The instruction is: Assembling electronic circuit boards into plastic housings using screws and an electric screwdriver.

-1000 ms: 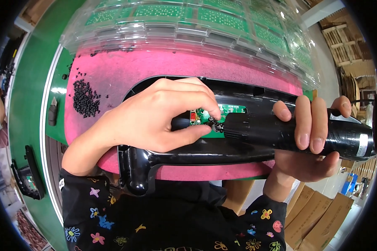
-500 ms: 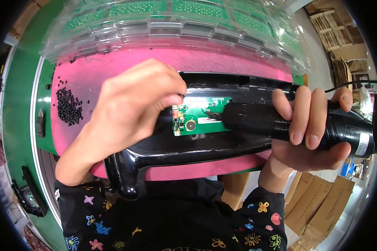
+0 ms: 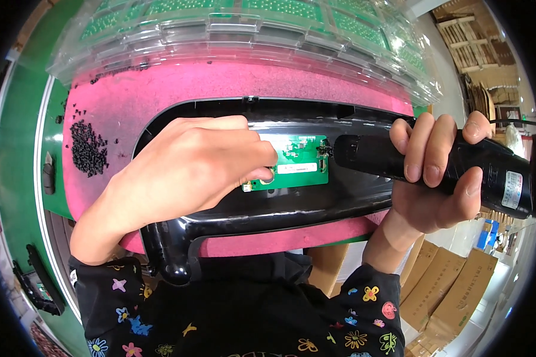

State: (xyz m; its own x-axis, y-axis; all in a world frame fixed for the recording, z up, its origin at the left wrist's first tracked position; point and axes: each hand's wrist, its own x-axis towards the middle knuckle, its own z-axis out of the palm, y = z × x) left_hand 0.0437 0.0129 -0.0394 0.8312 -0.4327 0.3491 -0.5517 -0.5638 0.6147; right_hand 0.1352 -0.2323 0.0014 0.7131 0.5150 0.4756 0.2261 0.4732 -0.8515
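A black plastic housing (image 3: 244, 208) lies on the pink mat, with a green circuit board (image 3: 301, 175) set inside it. My right hand (image 3: 432, 160) is wrapped round a black electric screwdriver (image 3: 369, 156). The tool lies nearly level, its tip end pointing left at the board's right edge; whether the tip touches a screw cannot be made out. Over the board's left end is my left hand (image 3: 202, 157), thumb and fingers pinched together close to the board's surface. Whatever sits in that pinch is too small or hidden to name.
A pile of small black screws (image 3: 89, 149) is on the left of the pink mat (image 3: 315, 83). Clear plastic trays (image 3: 232, 35) holding green boards stand behind. A utility knife (image 3: 49, 172) and another black housing (image 3: 39, 279) lie left; cardboard boxes (image 3: 458, 291) are low right.
My left hand has moved slightly right and down over the board. The screwdriver's front end has drawn back rightward, showing more of the board's right edge.
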